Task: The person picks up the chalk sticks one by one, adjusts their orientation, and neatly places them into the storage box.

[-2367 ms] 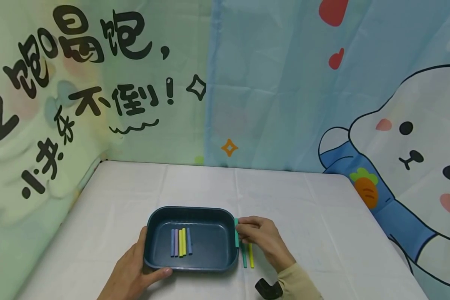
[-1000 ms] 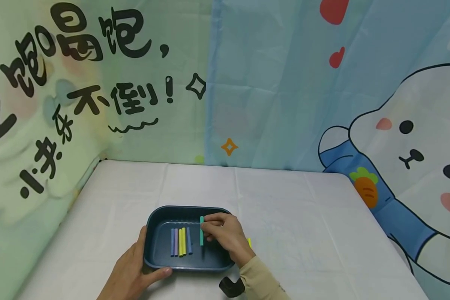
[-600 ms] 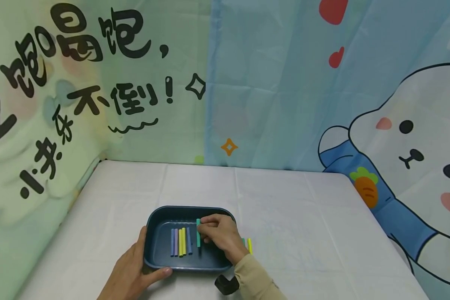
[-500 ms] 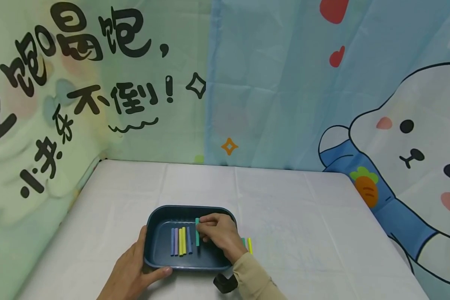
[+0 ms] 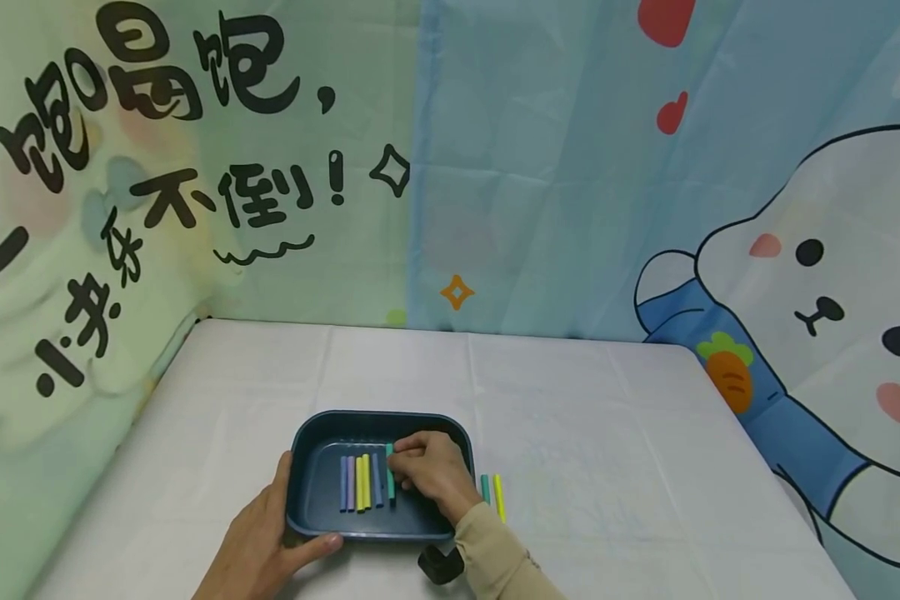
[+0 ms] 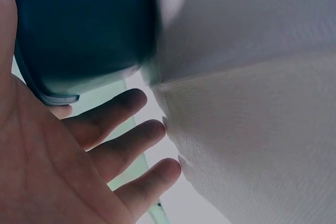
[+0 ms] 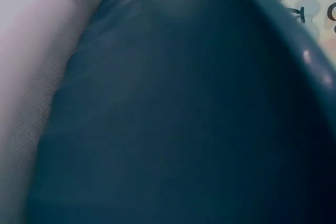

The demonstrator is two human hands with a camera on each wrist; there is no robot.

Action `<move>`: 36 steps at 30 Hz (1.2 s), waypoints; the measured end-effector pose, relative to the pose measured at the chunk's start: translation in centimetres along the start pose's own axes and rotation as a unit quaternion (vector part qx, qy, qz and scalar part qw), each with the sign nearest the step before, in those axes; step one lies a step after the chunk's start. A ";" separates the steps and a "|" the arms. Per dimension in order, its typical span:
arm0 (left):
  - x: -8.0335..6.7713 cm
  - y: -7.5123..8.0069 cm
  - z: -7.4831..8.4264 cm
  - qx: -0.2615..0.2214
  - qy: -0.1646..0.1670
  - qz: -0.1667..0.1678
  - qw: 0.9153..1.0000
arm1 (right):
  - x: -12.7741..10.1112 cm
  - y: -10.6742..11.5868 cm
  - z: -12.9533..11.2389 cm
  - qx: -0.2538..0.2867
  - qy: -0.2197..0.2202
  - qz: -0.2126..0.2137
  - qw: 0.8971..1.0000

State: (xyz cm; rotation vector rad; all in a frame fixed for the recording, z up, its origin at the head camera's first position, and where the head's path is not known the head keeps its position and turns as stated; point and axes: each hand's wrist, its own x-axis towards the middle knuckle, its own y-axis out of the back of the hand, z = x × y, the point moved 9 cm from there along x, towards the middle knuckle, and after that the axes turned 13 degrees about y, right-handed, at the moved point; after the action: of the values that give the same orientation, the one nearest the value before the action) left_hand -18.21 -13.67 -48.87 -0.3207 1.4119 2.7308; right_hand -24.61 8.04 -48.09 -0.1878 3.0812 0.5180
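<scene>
We are pinching a green stick [image 5: 390, 472] between the thumb and fingertips of our right hand [image 5: 429, 472], keeping it low inside the dark blue tray [image 5: 307, 433] with its length running away from us. Just to the left of this pinch, four more sticks [image 5: 360, 482] are lying side by side on the tray floor, blue and purple ones flanking two yellow ones, and the green stick is sitting right beside the nearest blue one; whether it is resting on the floor we cannot tell. To the right of our grip, outside the tray wall, a green stick and a yellow stick [image 5: 492, 495] are lying on the white tablecloth [image 5: 607, 467]. Our left hand [image 5: 258, 546] is gripping the tray's near left corner, thumb curling along the rim, the fingers lying relaxed below it against the cloth.
</scene>
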 end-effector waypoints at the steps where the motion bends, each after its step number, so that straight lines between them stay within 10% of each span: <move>1: 0.0 0.0 0.0 0.001 0.000 0.000 1.000 | 0.0 0.0 0.0 -0.004 0.000 -0.001 1.000; 36: -0.1 -0.2 -0.1 0.008 0.013 -0.005 1.000 | -0.3 -0.6 0.3 -0.051 -0.014 -0.014 0.999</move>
State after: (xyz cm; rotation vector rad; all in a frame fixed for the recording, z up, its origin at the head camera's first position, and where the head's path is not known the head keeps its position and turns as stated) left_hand -18.10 -13.62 -49.06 -0.3625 1.4327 2.7152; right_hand -24.24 7.61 -48.58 -0.2224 3.0228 0.6701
